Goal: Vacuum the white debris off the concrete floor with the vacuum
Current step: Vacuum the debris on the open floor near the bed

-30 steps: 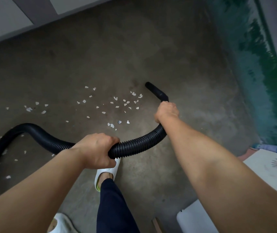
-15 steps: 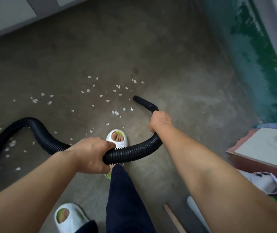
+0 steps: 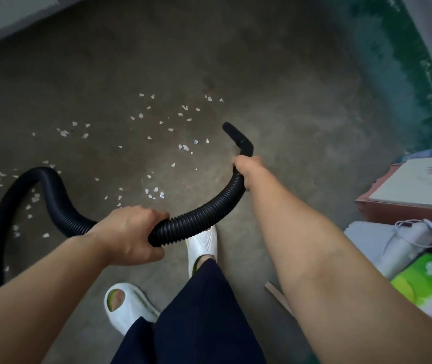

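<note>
My right hand [image 3: 246, 170] grips the hose [image 3: 199, 214] behind the nozzle [image 3: 237, 136] to aim it at the debris [image 3: 183, 147], while my left hand [image 3: 128, 233] clasps the slack.

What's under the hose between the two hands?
The hose covers the toe of a white slipper near the left hand. Whether white debris also lies beneath it cannot be seen.

white slippers [image 3: 137, 310] | reddish box [image 3: 396, 213] | green packet [image 3: 419, 281] | teal painted strip [image 3: 406, 74]
</note>
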A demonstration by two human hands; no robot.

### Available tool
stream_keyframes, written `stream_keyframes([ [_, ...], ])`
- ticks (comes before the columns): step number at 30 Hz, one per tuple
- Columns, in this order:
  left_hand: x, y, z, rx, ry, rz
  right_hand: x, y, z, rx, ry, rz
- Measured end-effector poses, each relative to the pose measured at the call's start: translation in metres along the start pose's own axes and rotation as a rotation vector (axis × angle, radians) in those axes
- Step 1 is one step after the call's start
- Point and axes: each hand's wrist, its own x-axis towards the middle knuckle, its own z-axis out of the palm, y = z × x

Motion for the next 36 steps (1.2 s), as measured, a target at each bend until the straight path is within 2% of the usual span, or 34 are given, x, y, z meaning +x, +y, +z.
stream_keyframes([
  [3,0.013,0.006,0.002,0.006,0.004,-0.034,0.015,-0.005,-0.007,0.136,-0.073,0.028],
  [9,0.06,0.023,-0.011,-0.008,0.02,-0.074,0.055,-0.036,-0.018,0.117,0.0,-0.145],
  [12,0.084,0.026,-0.015,-0.007,0.081,-0.087,0.08,-0.05,-0.024,0.126,0.02,-0.138],
  [17,0.111,0.028,-0.014,-0.037,0.064,-0.074,0.108,-0.056,-0.03,0.042,-0.02,-0.115],
  [24,0.118,0.018,-0.011,-0.01,0.051,-0.057,0.116,-0.05,-0.023,0.071,-0.061,-0.121],
  [36,0.088,0.0,-0.005,-0.073,-0.065,-0.093,0.094,-0.053,0.011,-0.179,-0.256,-0.262],
])
